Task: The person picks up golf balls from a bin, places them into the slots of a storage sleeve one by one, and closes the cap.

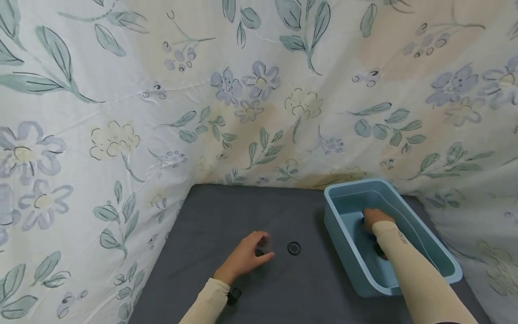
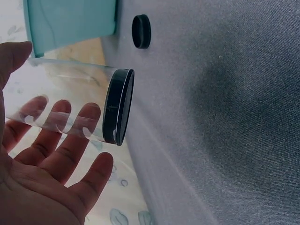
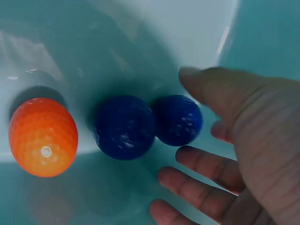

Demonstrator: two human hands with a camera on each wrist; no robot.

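My left hand (image 1: 245, 256) holds a clear plastic tube (image 2: 61, 89) above the dark cloth, thumb on one side and fingers round the other. A black cap (image 2: 117, 108) closes the tube's lower end, and nothing shows inside it. Inside the blue bin (image 1: 344, 249), my right hand (image 3: 262, 126) has its thumb and fingers spread beside a blue golf ball (image 3: 178, 120). Touching that ball is another blue golf ball (image 3: 124, 127). An orange golf ball (image 3: 43, 137) lies a little apart on the bin floor.
On the dark cloth (image 1: 218, 211), a loose black cap (image 1: 294, 248) lies between my left hand and the bin. Floral fabric (image 1: 259, 135) hangs behind the table and along its sides. The bin's raised walls surround my right hand.
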